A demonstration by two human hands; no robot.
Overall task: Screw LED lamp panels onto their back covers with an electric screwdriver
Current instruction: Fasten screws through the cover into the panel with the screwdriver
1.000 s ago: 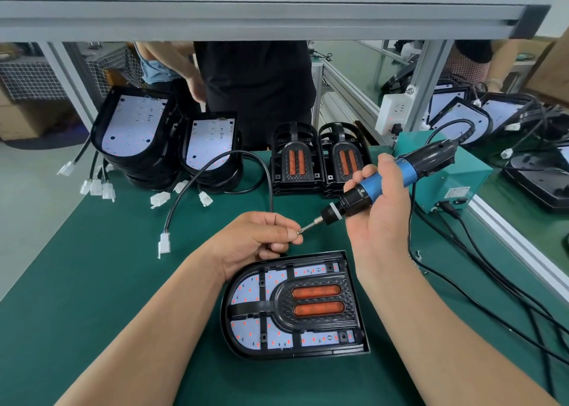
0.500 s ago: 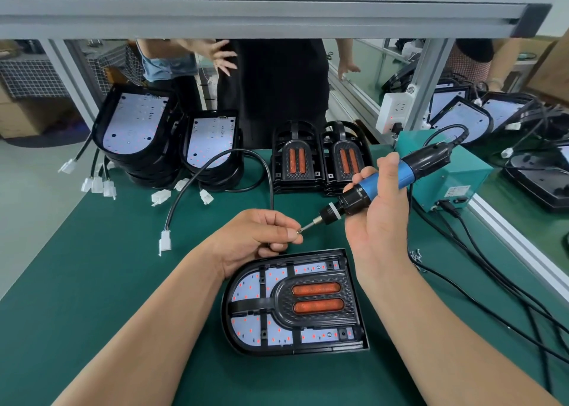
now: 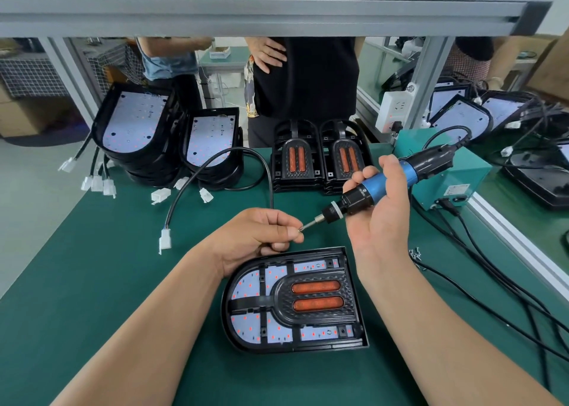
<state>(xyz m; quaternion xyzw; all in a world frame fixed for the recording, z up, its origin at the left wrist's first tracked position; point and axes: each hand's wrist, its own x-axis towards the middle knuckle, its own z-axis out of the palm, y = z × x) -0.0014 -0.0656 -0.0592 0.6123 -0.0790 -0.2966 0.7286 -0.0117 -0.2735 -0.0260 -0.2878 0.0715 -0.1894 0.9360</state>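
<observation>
A black lamp assembly [image 3: 295, 301] lies flat on the green mat in front of me, its white LED panel under a black frame with two orange lenses. My right hand [image 3: 380, 218] grips a blue and black electric screwdriver [image 3: 391, 181], held tilted above the lamp's far edge with its bit pointing left and down. My left hand [image 3: 261, 236] is curled just behind the lamp and pinches a small screw [image 3: 301, 229] against the bit tip. A black cable [image 3: 215, 171] with a white plug runs from under that hand.
Stacks of back covers with white panels [image 3: 135, 128] stand at the far left, two stacks of black frames [image 3: 320, 156] at the far middle. A teal power box [image 3: 443, 171] sits at right with cables [image 3: 492, 285] trailing. Loose screws [image 3: 415, 253] lie nearby. People stand behind the bench.
My hands and the screwdriver have hardly moved; the screw stays at the bit tip. The people behind the bench have shifted their arms.
</observation>
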